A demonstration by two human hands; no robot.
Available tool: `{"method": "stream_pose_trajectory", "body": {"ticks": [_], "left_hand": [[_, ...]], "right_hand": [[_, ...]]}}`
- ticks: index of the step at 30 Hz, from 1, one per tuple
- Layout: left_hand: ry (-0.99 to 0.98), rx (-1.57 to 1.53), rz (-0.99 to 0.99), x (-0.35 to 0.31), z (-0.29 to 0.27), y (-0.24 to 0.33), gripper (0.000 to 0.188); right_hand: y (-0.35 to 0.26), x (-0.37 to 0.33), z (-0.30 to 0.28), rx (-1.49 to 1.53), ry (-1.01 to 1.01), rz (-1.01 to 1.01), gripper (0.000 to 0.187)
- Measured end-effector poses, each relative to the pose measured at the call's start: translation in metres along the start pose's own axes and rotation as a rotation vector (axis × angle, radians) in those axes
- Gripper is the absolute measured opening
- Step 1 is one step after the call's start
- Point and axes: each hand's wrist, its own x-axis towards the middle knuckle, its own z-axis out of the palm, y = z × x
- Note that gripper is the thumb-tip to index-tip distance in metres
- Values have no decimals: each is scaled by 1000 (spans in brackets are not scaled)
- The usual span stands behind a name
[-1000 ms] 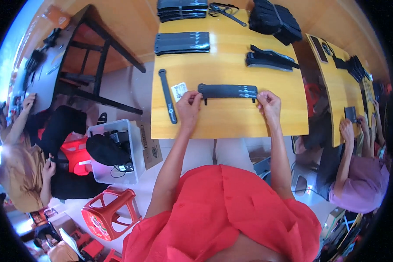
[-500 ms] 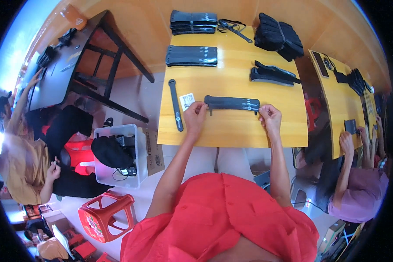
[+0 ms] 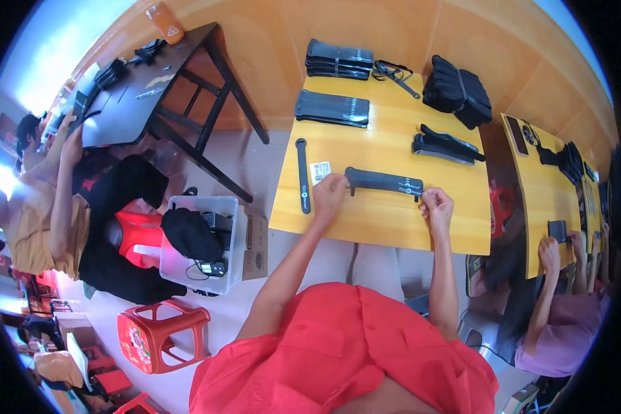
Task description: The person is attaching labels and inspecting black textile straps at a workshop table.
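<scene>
A short stack of flat black straps (image 3: 385,181) with small white marks at its right end lies across the front of the yellow table. My left hand (image 3: 331,192) pinches the stack's left end. At its right end my right hand (image 3: 437,205) has thumb and finger closed on the edge. Small dark tabs stick out below the stack near both ends. A single black strap (image 3: 303,176) with a rounded, holed end lies left of my left hand. Beside it a white printed label (image 3: 320,172) is partly behind my left fingers.
Farther back lie a wide strap stack (image 3: 332,108), a banded strap stack (image 3: 339,59), a thick black bundle (image 3: 457,92) and loose folded straps (image 3: 447,145). A clear plastic bin (image 3: 236,241) and red stool (image 3: 164,336) stand left. People sit at tables on both sides.
My view has shifted, so the table sits farther right and lower. Both hands keep their places at the stack's ends. The person on the left has brought both hands up to the dark table.
</scene>
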Motion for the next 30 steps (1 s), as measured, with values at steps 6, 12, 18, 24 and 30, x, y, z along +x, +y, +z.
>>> {"method": "stream_pose_trajectory", "body": {"ticks": [6, 12, 18, 24, 30], "left_hand": [[-10, 1, -55, -5, 0, 22, 11], [-19, -16, -46, -11, -2, 30, 11], [-65, 5, -38, -9, 3, 24, 13], [-55, -19, 31, 1, -6, 4, 11], [-128, -60, -91, -1, -3, 14, 7]], "right_hand": [[7, 1, -7, -19, -6, -7, 4], [11, 0, -6, -12, 0, -30, 5], [10, -3, -10, -38, 29, -14, 5], [8, 5, 0, -43, 15, 5, 5], [5, 5, -5, -65, 29, 47, 7]]}}
